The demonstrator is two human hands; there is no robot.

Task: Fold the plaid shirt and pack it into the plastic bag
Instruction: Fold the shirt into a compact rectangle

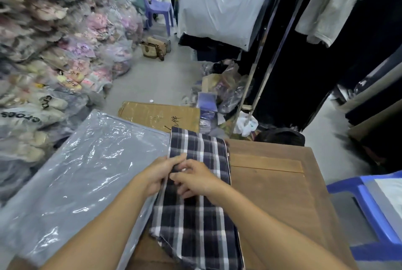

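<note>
The plaid shirt [195, 213], dark navy with white and grey checks, lies folded into a long narrow strip on the wooden table [282, 187]. My left hand [159, 174] pinches the shirt's left edge near its middle. My right hand [193, 179] rests on the fabric right beside it, its fingers curled on the same fold. A large clear plastic bag [82, 174] lies flat to the left of the shirt, and its right edge touches the shirt's side.
A flat cardboard box [156, 115] lies beyond the shirt. Piles of bagged goods [54, 56] rise on the left. Dark clothes hang on a rack [304, 52] at the right. A blue plastic stool [369, 208] stands at the table's right side.
</note>
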